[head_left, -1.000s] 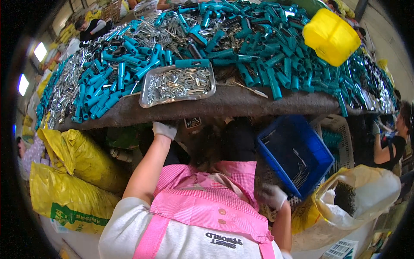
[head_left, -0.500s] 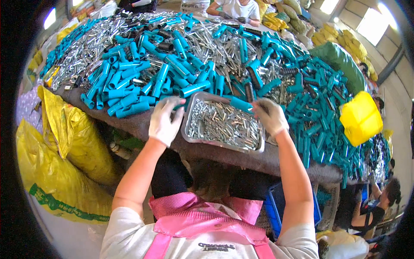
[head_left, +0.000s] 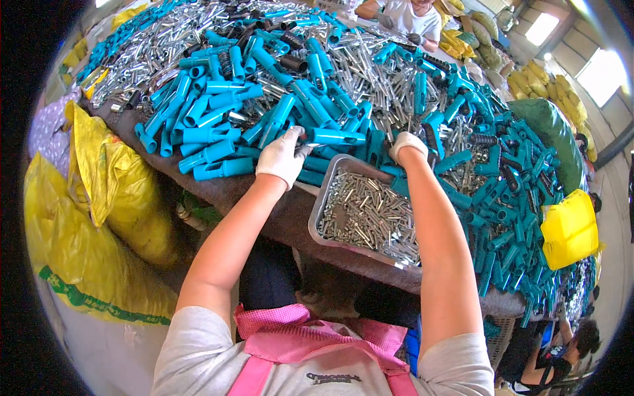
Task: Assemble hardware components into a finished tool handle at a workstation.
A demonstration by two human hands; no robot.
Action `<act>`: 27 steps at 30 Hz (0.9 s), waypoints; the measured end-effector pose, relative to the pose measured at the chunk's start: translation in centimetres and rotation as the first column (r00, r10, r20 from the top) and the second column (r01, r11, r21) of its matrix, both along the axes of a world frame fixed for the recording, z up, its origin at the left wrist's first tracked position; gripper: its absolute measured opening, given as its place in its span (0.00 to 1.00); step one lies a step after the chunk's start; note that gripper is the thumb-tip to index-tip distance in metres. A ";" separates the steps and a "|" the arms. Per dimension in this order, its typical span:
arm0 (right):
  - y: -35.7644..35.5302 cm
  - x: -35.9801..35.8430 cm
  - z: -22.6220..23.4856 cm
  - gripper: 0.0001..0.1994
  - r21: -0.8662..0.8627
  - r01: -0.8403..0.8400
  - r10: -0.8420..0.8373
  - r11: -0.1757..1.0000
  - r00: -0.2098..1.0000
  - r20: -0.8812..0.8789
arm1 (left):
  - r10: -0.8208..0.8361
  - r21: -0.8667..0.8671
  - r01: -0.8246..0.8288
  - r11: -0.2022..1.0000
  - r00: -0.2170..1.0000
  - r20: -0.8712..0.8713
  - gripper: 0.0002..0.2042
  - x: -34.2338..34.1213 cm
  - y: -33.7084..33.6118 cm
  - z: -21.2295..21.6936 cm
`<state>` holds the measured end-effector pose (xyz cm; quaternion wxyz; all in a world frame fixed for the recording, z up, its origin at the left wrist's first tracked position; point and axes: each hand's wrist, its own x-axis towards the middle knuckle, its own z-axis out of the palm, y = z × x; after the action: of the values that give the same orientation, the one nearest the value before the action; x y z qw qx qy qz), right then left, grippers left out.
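Observation:
My left hand (head_left: 282,160), in a whitish glove, has its fingers closed round the near end of a teal plastic tube (head_left: 338,136) at the edge of the heap. My right hand (head_left: 409,146), gloved too, reaches past the tray into the metal rods (head_left: 389,105). Its fingers are bent together and point away, so whatever they hold is hidden. Between my arms stands a clear plastic tray (head_left: 317,218) of small metal pins (head_left: 363,204). Another teal piece (head_left: 399,185) lies at the tray's far right corner, partly behind my right forearm.
Teal tubes, dark springs and metal rods cover the dark-topped table (head_left: 231,211). Yellow sacks (head_left: 125,198) stand at the left. A yellow plastic container (head_left: 569,230) sits at the right, near a green sack (head_left: 548,135). A person (head_left: 413,20) works across the table; another (head_left: 561,356) is at lower right.
My view has turned, shifting the scene rightward. My left hand has moved forward onto a teal tube. My right hand has left the teal piece at the tray and reached farther into the heap.

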<state>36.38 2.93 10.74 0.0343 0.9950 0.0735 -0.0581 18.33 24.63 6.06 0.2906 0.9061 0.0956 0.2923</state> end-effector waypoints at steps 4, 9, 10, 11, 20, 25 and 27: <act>-0.8 -0.6 1.8 0.16 0.089 0.012 -0.021 0.996 0.995 0.099 | -0.094 -0.043 0.095 0.995 0.995 0.022 0.09 -1.3 -0.2 1.7; -4.8 -4.9 3.8 0.16 0.464 -0.186 0.035 0.866 0.948 0.316 | -0.314 0.422 0.258 0.869 0.947 0.067 0.08 -0.8 -0.7 0.6; -5.5 -6.6 4.3 0.16 0.564 -0.193 0.014 0.803 0.952 0.306 | -0.312 0.450 0.220 0.866 0.940 0.140 0.07 -0.5 -0.7 0.2; -7.5 -6.8 3.4 0.15 0.656 -0.222 0.031 0.721 0.957 0.289 | -0.336 0.395 0.225 0.891 0.911 0.240 0.07 -0.6 -0.8 1.2; -12.6 -21.3 2.1 0.08 0.923 -0.231 -0.118 0.307 0.953 0.278 | 0.457 0.773 0.079 0.629 0.767 -0.451 0.09 -0.2 10.0 7.1; -14.0 -25.0 0.8 0.09 0.942 -0.213 -0.141 0.258 0.957 0.255 | 0.476 0.843 0.254 0.475 0.731 -0.488 0.08 0.7 9.4 8.2; -14.4 -25.4 0.1 0.09 0.874 -0.202 -0.175 0.441 0.936 0.305 | 0.450 0.816 0.344 0.465 0.702 -0.552 0.08 1.2 10.4 8.0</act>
<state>11.02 -11.43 10.81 -0.4839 0.8537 0.0937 0.1683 19.49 35.06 14.09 -0.2924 0.9518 0.0654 -0.0656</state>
